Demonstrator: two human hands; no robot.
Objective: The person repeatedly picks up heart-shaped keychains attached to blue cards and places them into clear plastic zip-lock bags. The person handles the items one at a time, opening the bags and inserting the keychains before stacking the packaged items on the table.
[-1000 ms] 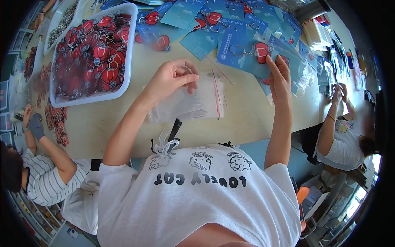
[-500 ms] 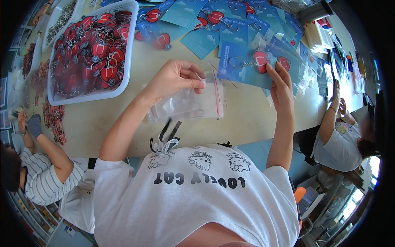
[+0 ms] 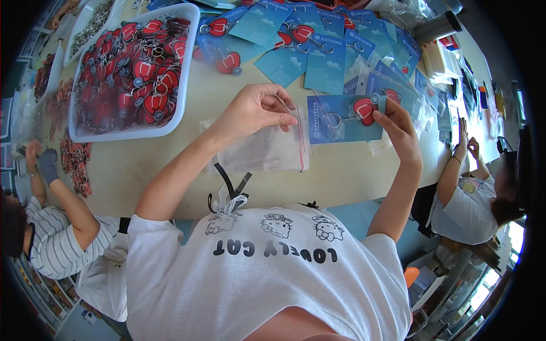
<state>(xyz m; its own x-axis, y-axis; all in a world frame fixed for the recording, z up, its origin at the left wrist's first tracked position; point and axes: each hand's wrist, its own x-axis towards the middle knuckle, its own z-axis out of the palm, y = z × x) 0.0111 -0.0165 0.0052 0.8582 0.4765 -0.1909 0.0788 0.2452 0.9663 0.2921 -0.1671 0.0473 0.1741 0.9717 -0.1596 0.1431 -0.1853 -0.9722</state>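
My right hand (image 3: 401, 132) holds a blue card (image 3: 335, 119) with a red keychain (image 3: 364, 109) and a metal ring fixed on it, lifted just above the table. My left hand (image 3: 256, 108) pinches the open mouth of a clear zip bag (image 3: 267, 149) with a red seal line, right beside the card's left edge. More clear bags lie flat in a stack under that bag on the tan table (image 3: 142, 165).
A white tray (image 3: 170, 122) full of red keychains stands at the left. Several blue cards with keychains (image 3: 318, 51) cover the far side. One person in a striped top (image 3: 51, 227) sits at the left, another person (image 3: 472, 204) at the right.
My right hand has lifted the blue card off the pile and brought it left toward the bag. My left hand has raised the bag's mouth.
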